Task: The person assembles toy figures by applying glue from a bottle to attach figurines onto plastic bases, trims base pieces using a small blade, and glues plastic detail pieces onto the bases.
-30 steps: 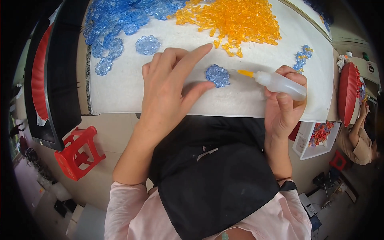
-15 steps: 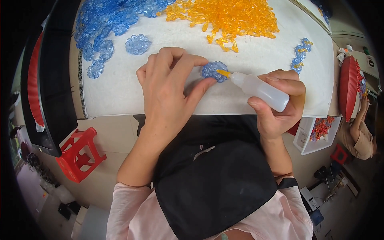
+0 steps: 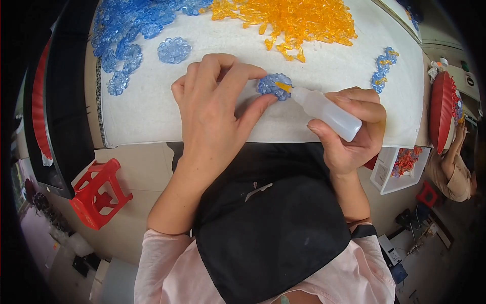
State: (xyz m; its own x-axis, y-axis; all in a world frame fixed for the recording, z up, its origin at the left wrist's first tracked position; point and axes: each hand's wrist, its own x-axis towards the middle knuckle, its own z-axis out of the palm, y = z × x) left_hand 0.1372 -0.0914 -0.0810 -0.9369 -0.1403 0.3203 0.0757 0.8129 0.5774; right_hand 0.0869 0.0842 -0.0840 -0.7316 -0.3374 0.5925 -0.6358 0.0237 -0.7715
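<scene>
A clear blue, scallop-edged plastic piece (image 3: 268, 86) lies on the white table in front of me. My left hand (image 3: 212, 99) pinches its left side between thumb and index finger. In my right hand (image 3: 357, 124) is a translucent white squeeze bottle (image 3: 331, 115), tilted so that its yellow tip rests on or just over the blue piece. Whether any fluid comes out is too small to tell. Another blue scalloped piece (image 3: 174, 50) lies beyond my left hand.
Blue pieces (image 3: 136, 25) are heaped at the far left, orange plastic pieces (image 3: 288, 20) at the far middle. A row of blue pieces with orange bits (image 3: 383, 70) lies at right. Below stand a red stool (image 3: 101, 195) and a white bin (image 3: 397, 172) of red pieces. A person (image 3: 453, 167) sits far right.
The bottle's tip has shifted slightly on the blue piece, and the bottle tilts a little more steeply. Both hands keep their grip. The whole view has moved slightly.
</scene>
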